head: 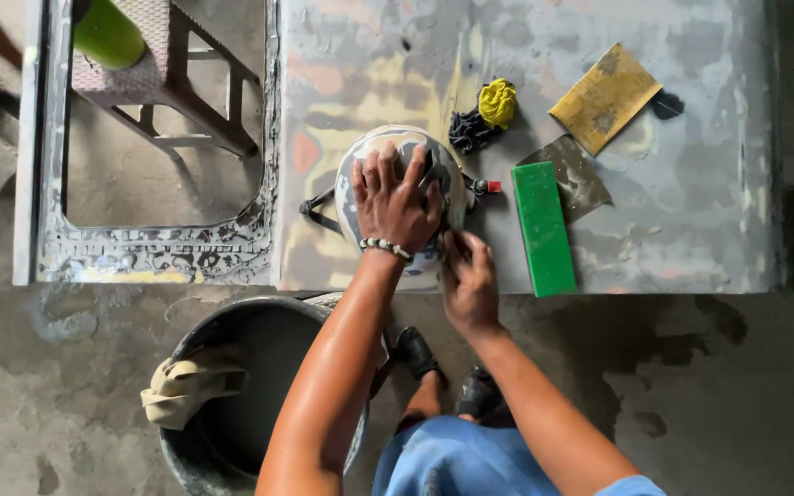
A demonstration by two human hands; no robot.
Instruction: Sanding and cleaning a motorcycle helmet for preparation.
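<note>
Nearest the person, on the concrete floor, stands a dark round bucket (pixel 232 395) with a tan rag (pixel 186 386) draped over its left rim. Beside it are the person's feet in dark sandals (pixel 415 354).

Past these runs the near edge of a grey, paint-blotched car door panel (pixel 673 230) lying flat as the worktop. At that near edge, about midway along, sits a rounded grey helmet (pixel 397 152) with black straps trailing to its left and a small red piece showing at its right side. The left hand (pixel 397 197), a beaded bracelet at the wrist, lies flat on top of the helmet with fingers spread apart, pressing down on the shell. The right hand (pixel 466 276) sits at the helmet's near right rim, fingers curled together against it; whether something is pinched between them I cannot tell.

Just right of the helmet a green rectangular block (pixel 544 230) reaches the near edge. Behind it lies a grey scraper blade (pixel 581 179), then a yellow-brown sheet of sandpaper (pixel 604 96) toward the far right corner. A black-and-yellow wad of cloth (pixel 484 115) rests just beyond the helmet.

Farther left, through the panel's window opening, a wooden stool (pixel 176 87) stands on the floor.
</note>
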